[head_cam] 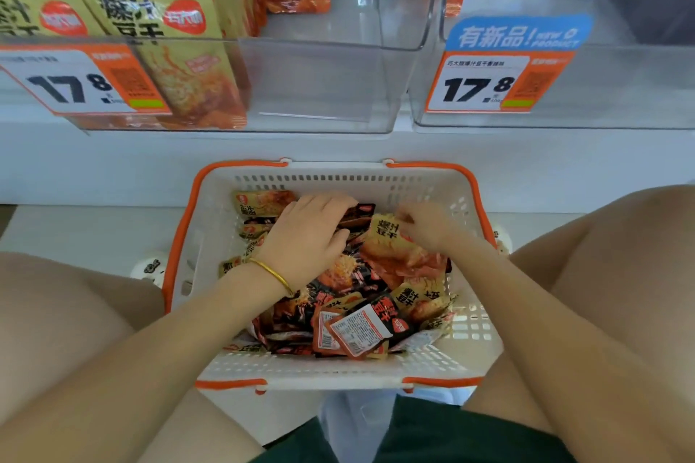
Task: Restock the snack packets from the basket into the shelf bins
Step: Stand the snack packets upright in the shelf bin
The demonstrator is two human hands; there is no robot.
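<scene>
Head view: the right hand's fingers (pixel 404 216) were clamped on the top edge of one yellow packet (pixel 385 233), lifting it slightly off the heap. The left hand's fingers (pixel 331 201) lay bent over a dark packet (pixel 357 214); whether they gripped it could not be told. The right hand (pixel 427 229) was turned inward, and the left hand (pixel 308 237) was palm-down with one gold bangle (pixel 272 274) on its wrist. Both forearms reached forward between two bare knees.

The snack packets (pixel 349 297) – yellow ones and dark ones, too tangled to count – filled the bottom of one white basket (pixel 338 171) with two orange handles, standing on a pale floor below the shelf (pixel 113 162). On the shelf stood two clear bins: the left bin (pixel 319 86) held upright yellow packets on its left side, while the right bin (pixel 620 86) showed a red packet and something dark at the back. Two price tags read 17.8 – one (pixel 75 83) on each bin, the right tag (pixel 485 86) under one blue sign (pixel 515 34).
</scene>
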